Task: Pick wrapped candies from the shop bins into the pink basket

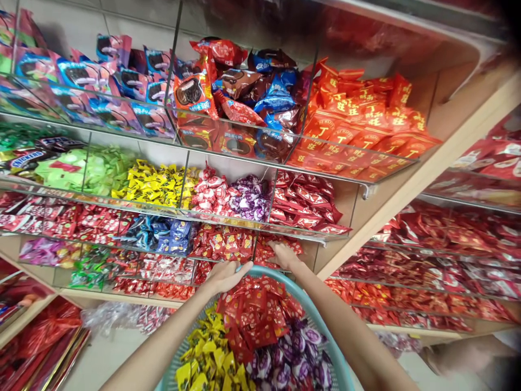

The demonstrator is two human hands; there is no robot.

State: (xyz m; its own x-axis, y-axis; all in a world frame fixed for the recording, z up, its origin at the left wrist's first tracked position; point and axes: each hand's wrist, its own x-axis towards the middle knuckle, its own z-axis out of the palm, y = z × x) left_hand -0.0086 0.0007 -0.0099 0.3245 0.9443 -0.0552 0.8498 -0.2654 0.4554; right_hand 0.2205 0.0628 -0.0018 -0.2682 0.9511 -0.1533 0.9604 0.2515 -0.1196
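A light-blue plastic basket (344, 358) holds red-wrapped candies (260, 312), yellow-wrapped candies (207, 353) and purple-and-white wrapped candies (291, 355). My left hand (226, 276) is closed on the basket's far rim, its thumb over the edge and its other fingers partly hidden. Beyond that rim, my right hand (285, 255) reaches into a low shelf bin and touches the red packets (264, 251) there. Its thumb and fingers look apart, with the fingertips partly lost among the packets.
Clear-fronted bins hold yellow candies (157, 184), purple candies (250, 198) and orange-red snack packets (358, 122). A wooden divider (391, 201) slants down on the right. Another person's blurred arm (464, 353) shows at lower right. Long red packages (44, 347) stand at lower left.
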